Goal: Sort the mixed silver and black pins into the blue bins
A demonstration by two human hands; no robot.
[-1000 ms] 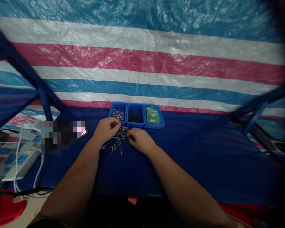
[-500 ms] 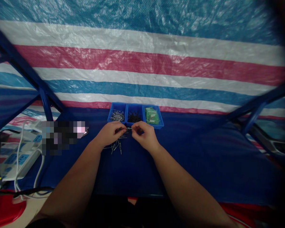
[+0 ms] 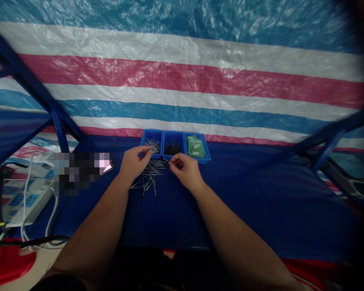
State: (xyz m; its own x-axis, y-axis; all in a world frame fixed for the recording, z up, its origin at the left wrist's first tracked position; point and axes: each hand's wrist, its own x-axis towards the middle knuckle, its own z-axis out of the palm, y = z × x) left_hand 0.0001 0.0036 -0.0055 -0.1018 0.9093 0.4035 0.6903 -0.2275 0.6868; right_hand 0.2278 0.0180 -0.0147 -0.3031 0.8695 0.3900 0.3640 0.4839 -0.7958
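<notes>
My left hand is at the front edge of the left blue bin, thumb and forefinger closed together over the thin silver metal pins inside. Whatever lies between those fingertips is too small to make out. My right hand pinches a thin metal pin, which points left in front of the middle bin. Under and between both hands, a loose pile of thin metal pins lies on the blue table, with several more scattered nearer to me.
The middle bin holds small black parts; the right bin holds green-and-white pieces. A phone, partly blurred out, and white power strips with cables are at left. Blue metal frame bars and a striped tarp stand behind.
My left hand has moved away from the right hand, up and left to the left bin. More of the pin pile now shows. The right hand has stayed nearly in place.
</notes>
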